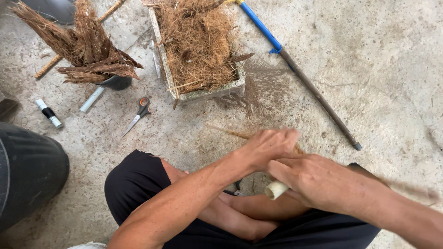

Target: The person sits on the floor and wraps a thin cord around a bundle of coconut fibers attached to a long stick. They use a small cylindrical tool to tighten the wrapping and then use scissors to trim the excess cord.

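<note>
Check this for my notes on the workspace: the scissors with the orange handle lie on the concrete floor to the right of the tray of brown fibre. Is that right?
Not quite. The head view shows the scissors on the concrete floor to the left of the tray of brown fibre, not the right. The orange handle and the floor are as you said.

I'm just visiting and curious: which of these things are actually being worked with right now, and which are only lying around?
In use:
left hand
right hand
pale tube
fibre strands

Lying about:
scissors
tray of brown fibre
pot of husk pieces
blue-handled stick
small white tubes
</note>
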